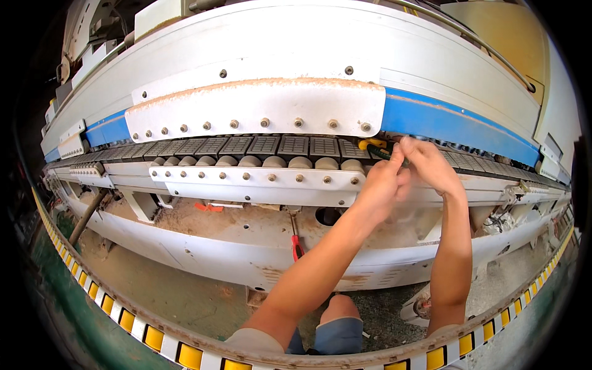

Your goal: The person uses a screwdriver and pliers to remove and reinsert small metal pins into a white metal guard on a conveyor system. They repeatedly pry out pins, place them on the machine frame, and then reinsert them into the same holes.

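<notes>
My left hand and my right hand meet in front of the machine's track of dark ribbed pads. The fingers of both are closed and pressed close together. Right by the left fingertips is a tool with a yellow and dark green handle; its kind does not show clearly. Whatever the two hands grip is mostly hidden behind the fingers, and the left one is slightly blurred. Just left of them, a white strip with bolts carries a row of grey rollers.
Above the track, a white guard with bolts and sawdust on top juts out beside a blue rail. A red-handled screwdriver lies on the dusty lower ledge, near a round hole. A yellow-and-white segmented band curves across the front.
</notes>
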### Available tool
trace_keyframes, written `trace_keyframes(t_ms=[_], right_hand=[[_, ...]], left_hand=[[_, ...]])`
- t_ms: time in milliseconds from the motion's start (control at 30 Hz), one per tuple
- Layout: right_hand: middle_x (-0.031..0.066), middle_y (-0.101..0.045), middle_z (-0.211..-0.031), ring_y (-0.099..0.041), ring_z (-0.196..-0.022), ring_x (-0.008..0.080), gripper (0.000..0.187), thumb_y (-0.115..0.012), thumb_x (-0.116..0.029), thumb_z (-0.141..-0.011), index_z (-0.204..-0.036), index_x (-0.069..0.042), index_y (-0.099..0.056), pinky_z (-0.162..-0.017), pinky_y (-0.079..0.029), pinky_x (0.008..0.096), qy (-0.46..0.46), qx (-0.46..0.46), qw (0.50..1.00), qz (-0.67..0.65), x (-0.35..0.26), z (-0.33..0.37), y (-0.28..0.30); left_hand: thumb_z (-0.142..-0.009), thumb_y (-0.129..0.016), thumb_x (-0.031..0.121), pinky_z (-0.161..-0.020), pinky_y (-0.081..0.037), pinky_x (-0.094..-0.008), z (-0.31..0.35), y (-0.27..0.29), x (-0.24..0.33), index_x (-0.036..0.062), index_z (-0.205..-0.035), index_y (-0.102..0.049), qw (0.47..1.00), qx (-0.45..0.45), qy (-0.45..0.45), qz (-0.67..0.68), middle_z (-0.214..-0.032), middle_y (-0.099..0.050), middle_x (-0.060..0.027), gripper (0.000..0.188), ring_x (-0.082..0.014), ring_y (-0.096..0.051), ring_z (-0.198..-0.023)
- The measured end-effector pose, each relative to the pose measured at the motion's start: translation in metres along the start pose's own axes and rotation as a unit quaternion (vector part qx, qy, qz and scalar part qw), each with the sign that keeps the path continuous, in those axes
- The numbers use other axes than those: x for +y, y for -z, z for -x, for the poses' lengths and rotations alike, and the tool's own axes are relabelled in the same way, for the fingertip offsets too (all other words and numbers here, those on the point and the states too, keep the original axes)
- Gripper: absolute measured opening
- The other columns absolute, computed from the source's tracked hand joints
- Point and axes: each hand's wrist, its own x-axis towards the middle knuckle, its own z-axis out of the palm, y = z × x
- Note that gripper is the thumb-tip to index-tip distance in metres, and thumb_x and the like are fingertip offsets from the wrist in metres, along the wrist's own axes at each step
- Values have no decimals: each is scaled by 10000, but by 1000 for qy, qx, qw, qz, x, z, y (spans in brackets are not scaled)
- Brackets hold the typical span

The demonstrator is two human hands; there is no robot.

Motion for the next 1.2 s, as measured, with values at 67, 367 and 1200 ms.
trace_keyframes(t_ms=[67, 367, 1200], right_hand=[[241, -730, -1114, -723, -1019, 254, 851, -677, -641, -944, -1311, 126, -625, -904, -554, 360, 61, -12, 995, 77, -8, 9, -3], [283, -732, -1114, -730, -1034, 306, 681, -730, -445, -927, -1319, 102, -627, -915, -551, 380, 74, 42, 985, 149, -4, 11, -13], [137, -691, -1112, -693, -844, 191, 520, -820, -157, -875, -1331, 9, -634, -700, -557, 315, 181, 259, 940, 130, 18, 71, -66]], left_hand=[[-1115, -391, 547, -521, -298, -294, -3, 0, -7, 114, -935, -508, 999, 4, 1, 44, -651, -375, 55, 483, -116, -377, -553], [-1122, -278, 590, -535, -307, -281, -10, 8, -10, 88, -1066, -626, 992, 8, -22, 126, -648, -357, 57, 613, -110, -360, -572], [-1080, -393, 630, -556, -392, -271, 19, 18, -20, 47, -957, -671, 996, 25, 10, -82, -680, -546, -2, 658, -117, -478, -578]])
